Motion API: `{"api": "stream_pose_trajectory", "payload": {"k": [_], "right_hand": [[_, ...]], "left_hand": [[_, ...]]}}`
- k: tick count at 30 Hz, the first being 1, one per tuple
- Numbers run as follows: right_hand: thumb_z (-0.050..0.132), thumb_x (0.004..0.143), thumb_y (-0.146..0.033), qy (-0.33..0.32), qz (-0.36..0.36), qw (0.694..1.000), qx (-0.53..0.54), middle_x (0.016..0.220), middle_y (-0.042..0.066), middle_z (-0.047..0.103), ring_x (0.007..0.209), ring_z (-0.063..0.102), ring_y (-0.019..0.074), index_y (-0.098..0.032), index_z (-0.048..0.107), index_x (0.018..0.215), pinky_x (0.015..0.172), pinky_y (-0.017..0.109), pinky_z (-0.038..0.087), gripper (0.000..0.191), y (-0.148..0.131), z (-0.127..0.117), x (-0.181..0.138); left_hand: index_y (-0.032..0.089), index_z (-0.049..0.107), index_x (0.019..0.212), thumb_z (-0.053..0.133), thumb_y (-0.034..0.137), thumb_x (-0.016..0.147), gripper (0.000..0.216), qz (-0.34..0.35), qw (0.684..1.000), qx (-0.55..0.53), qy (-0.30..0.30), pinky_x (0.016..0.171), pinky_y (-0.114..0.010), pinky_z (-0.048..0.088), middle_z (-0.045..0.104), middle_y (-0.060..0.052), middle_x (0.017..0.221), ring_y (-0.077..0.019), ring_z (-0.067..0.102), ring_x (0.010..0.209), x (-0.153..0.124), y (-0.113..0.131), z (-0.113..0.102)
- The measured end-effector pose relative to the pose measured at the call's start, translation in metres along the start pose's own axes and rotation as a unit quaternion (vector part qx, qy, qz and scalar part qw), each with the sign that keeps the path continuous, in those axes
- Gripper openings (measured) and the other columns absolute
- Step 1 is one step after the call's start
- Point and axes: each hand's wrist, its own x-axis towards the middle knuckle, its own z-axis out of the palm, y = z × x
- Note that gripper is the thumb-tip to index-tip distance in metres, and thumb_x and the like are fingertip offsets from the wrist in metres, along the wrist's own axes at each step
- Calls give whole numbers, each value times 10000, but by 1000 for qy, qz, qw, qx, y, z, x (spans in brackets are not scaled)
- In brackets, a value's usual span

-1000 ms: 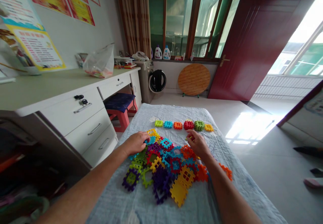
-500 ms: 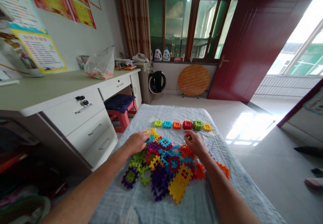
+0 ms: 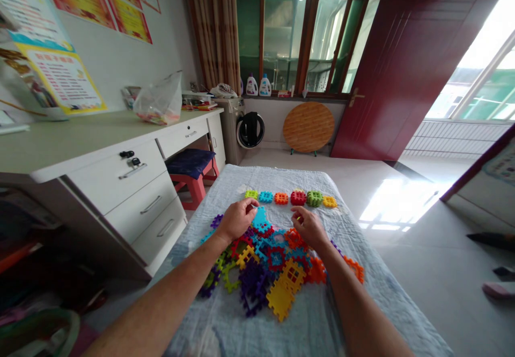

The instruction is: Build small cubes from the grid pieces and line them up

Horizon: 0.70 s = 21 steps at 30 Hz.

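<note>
A pile of colourful interlocking plastic blocks (image 3: 267,263) lies on a table covered with a pale blue cloth (image 3: 225,325). Beyond the pile, a row of single blocks (image 3: 290,198) runs from green on the left to yellow on the right. My left hand (image 3: 236,219) is at the pile's far left edge, its fingers curled against an upturned blue block (image 3: 261,219). At the pile's far right edge my right hand (image 3: 310,228) has its fingers curled, pinched on something small that I cannot make out.
A white desk with drawers (image 3: 132,185) runs along the left, with a plastic bag (image 3: 159,102) on top and a red stool (image 3: 193,172) beneath. A washing machine (image 3: 241,129), a round wooden board (image 3: 308,127) and a red door (image 3: 402,67) stand beyond.
My left hand has moved forward and right, from the yellow block at the pile's left edge to the blue block. The right hand has barely moved.
</note>
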Motion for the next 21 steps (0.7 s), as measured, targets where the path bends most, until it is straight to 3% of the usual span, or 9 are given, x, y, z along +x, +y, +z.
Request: {"api": "stream_pose_trajectory", "payload": {"k": [5, 13, 17, 21], "right_hand": [[472, 735, -164, -11, 3, 1000, 2, 678, -19, 628, 564, 557, 107, -184, 612, 1005, 571, 203, 416, 305, 2, 0, 0], [469, 748, -165, -18, 7, 1000, 8, 720, -7, 647, 591, 563, 112, -193, 609, 1011, 584, 210, 427, 299, 0, -2, 0], [481, 743, -158, -36, -3, 999, 0, 770, 0, 663, 655, 579, 128, -194, 599, 1025, 651, 236, 448, 308, 0, 0, 1], [494, 686, -90, -72, -36, 996, -31, 934, 31, 684, 859, 586, 177, -194, 606, 1025, 816, 298, 441, 371, -1, 3, -1]], "left_hand": [[197, 622, 928, 490, 192, 789, 192, -62, 994, 88, -9, 682, -249, 437, 668, -8, 736, -149, 618, 715, 8, 4, 25], [200, 627, 793, 505, 205, 782, 123, -6, 966, 260, -12, 816, -339, 417, 632, -83, 874, -238, 579, 912, -2, 2, 30], [190, 622, 947, 551, 408, 796, 274, 23, 959, 281, 1, 874, -393, 398, 627, -121, 959, -285, 547, 974, -2, 12, 33], [202, 613, 983, 635, 610, 663, 519, 21, 955, 293, -34, 855, -408, 408, 636, -129, 974, -315, 546, 985, -2, 24, 44]]}}
